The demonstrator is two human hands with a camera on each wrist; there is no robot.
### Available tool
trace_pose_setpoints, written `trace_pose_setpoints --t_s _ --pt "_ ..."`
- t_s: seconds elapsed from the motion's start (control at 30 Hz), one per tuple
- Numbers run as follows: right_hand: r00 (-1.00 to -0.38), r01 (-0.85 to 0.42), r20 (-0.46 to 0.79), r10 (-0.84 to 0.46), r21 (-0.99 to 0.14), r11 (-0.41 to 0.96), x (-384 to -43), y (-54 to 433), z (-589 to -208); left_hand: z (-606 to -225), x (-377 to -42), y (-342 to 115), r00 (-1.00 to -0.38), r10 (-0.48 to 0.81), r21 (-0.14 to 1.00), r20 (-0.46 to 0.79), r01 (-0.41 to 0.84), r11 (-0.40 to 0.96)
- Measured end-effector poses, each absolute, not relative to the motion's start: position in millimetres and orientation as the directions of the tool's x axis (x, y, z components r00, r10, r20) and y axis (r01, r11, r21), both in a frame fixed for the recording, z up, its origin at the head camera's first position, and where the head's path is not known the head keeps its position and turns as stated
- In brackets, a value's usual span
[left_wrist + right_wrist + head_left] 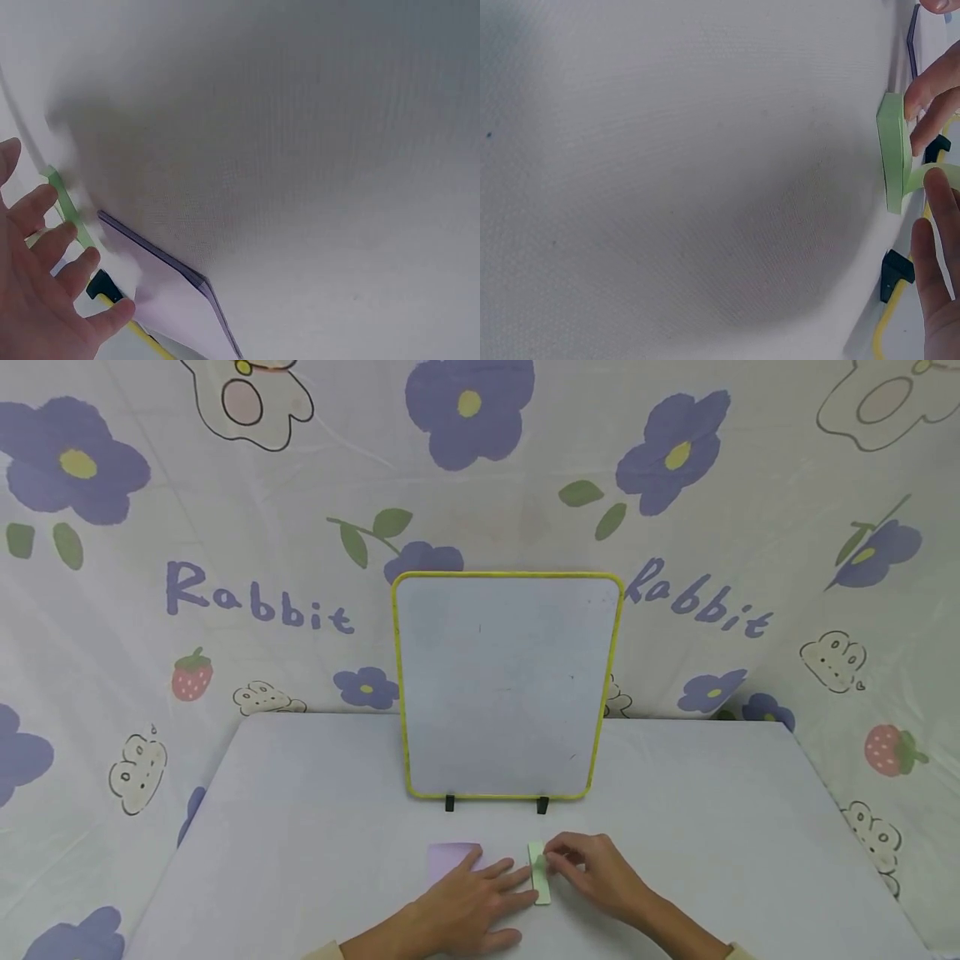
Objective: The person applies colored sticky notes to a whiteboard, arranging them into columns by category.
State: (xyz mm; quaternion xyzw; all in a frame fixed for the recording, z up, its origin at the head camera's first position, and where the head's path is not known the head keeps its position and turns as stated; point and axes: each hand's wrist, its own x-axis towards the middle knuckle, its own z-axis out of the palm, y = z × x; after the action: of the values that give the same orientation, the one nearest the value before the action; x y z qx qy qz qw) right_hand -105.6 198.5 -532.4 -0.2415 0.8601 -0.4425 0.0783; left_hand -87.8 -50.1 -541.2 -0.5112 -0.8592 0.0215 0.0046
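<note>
A narrow pad of green sticky notes [543, 894] lies on the white table between my hands. My left hand [461, 906] is spread flat, its fingertips at the pad's left edge; its forefinger reaches over a purple sticky-note pad [447, 858]. At the green pad's right side, my right hand [600, 870] pinches the top green note between thumb and fingers. The right wrist view shows this note [916, 178] bending up from the thick green pad [892, 142] toward the fingertips. Part of the purple pad is hidden under the left hand.
Behind the pads stands a whiteboard [506, 685] with a yellow frame, on black feet [542, 805]. A patterned cloth [480, 510] with flowers and rabbits hangs behind and at both sides of the white-covered table [315, 810].
</note>
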Motion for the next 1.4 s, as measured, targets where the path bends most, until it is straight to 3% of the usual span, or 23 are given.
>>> trace_pose_setpoints --t_s 0.2,0.43,1.17,1.4 --pt "-0.888 -0.304 0.063 -0.455 -0.823 0.480 -106.0 197.3 -531.4 -541.1 -89.9 -47.9 -0.484 0.875 0.002 -0.016 0.875 0.484" --pt "-0.892 -0.343 0.128 -0.433 -0.816 0.465 -108.4 196.1 -531.7 -534.1 -95.2 -45.4 -0.489 0.871 0.062 -0.044 0.869 0.491" --pt "-0.918 -0.351 0.195 -0.345 -0.805 0.478 -115.4 190.2 -528.6 -539.6 -99.3 -41.6 -0.461 0.887 -0.075 0.042 0.883 0.463" --pt "-0.943 -0.298 0.163 -0.290 -0.803 0.516 -116.9 189.0 -525.7 -537.8 -100.7 -41.3 -0.467 0.884 -0.049 0.010 0.883 0.467"
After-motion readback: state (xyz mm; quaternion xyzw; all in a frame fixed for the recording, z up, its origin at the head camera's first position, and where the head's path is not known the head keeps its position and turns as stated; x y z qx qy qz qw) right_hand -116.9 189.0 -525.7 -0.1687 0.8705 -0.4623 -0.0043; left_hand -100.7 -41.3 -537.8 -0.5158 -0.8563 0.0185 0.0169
